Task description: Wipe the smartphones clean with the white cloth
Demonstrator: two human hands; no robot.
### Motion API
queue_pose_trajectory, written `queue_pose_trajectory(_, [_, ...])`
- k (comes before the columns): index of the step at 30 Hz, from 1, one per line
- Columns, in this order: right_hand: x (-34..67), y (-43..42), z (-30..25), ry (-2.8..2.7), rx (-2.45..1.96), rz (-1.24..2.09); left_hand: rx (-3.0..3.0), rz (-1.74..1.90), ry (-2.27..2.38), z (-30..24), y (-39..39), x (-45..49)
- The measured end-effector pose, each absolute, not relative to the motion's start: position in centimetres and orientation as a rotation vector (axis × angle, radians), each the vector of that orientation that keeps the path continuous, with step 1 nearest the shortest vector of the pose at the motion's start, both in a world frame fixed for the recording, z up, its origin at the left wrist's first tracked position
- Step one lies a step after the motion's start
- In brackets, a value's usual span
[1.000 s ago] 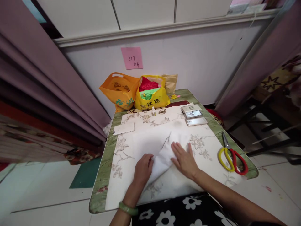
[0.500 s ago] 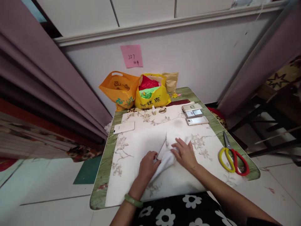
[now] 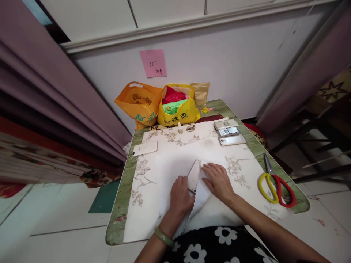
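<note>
A pale, flat phone [image 3: 194, 173] lies tilted on a white cloth [image 3: 203, 193] with a dark-dotted edge, in the middle of the table. My left hand [image 3: 181, 194], with a green bangle on its wrist, has its fingers curled around the lower left of the phone; part of the phone is hidden under the hand and cloth. To the right, my right hand [image 3: 219, 182] rests on the cloth with its fingers stretched out, apart from the phone.
Several phones lie around: a white one [image 3: 145, 148] at left, others [image 3: 232, 140] at back right. Scissors [image 3: 274, 182] with yellow and red handles are at right. A small bottle [image 3: 180, 128], glasses [image 3: 190, 128], an orange bag [image 3: 139, 102] and a yellow bag [image 3: 179, 115] stand behind.
My left hand has moved a little right. More of the phone's face now shows, and the cloth's dotted edge runs down beside it. My right hand's fingers have flattened slightly.
</note>
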State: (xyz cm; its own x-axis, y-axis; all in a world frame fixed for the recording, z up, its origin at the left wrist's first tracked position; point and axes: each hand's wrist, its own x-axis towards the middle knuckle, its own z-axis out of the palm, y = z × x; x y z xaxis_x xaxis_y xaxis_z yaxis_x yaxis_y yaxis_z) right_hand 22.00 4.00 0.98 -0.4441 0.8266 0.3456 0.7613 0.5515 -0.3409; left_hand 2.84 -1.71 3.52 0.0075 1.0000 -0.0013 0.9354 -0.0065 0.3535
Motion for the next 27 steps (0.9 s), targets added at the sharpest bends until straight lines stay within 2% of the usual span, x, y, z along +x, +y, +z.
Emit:
queue_pose_trajectory(6, [22.1, 6.1, -0.1, -2.210, -1.419, 0.272, 2.011, 0.735, 1.893, 2.2, -0.4, 1.0])
queue_pose_trajectory(14, [19.7, 6.2, 1.7, -1.935, -1.293, 0.309, 1.885, 0.851, 2.001, -0.4, -0.9, -0.1])
queue_pose_trajectory(20, [15.2, 4.6, -0.8, -2.516, -0.893, 0.413, 1.795, 0.806, 1.932, 0.0, -0.2, -0.9])
queue_pose_trajectory(25, [17.3, 6.2, -1.1, -2.477, -1.446, 0.244, 1.831, 0.870, 1.969, -0.4, -0.6, -0.7])
queue_pose_trajectory(27, [17.6, 5.9, -0.9, -2.583, -1.288, 0.229, 1.852, 0.874, 1.967, -0.7, -0.6, -0.6])
